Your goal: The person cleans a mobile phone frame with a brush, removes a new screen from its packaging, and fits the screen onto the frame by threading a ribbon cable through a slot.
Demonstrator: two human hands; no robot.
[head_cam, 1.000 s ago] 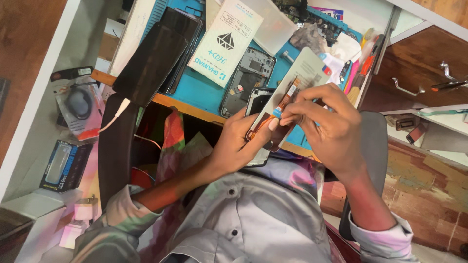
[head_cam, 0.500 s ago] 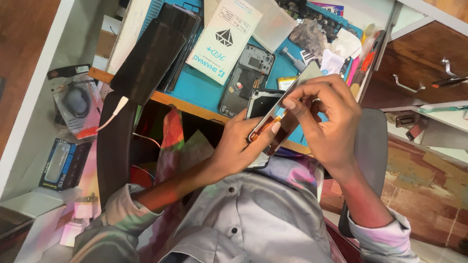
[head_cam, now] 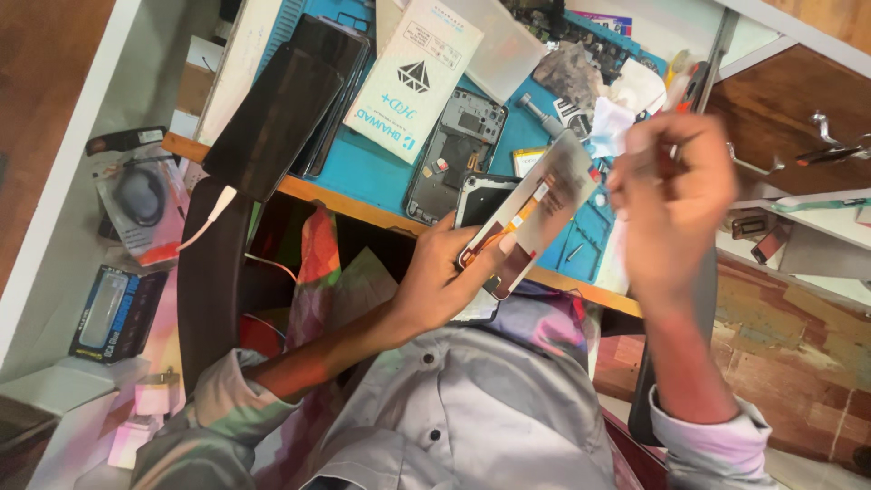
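Diagonally, phone screen panel (head_cam: 535,213) points up-right in left hand (head_cam: 445,281)

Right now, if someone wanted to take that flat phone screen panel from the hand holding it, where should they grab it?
Probably the free upper end of the screen panel, pinched by its long edges from the bench side. The left hand covers the lower end, and the orange ribbon cable on its back looks fragile, so fingers should stay off it.

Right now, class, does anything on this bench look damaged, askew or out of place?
Yes. A phone lies opened on the blue mat, its insides bare. The left hand holds a screen panel tilted, with its orange ribbon showing. The right hand is blurred, holding something thin I cannot make out. Parts and wrappers crowd the mat's far end.
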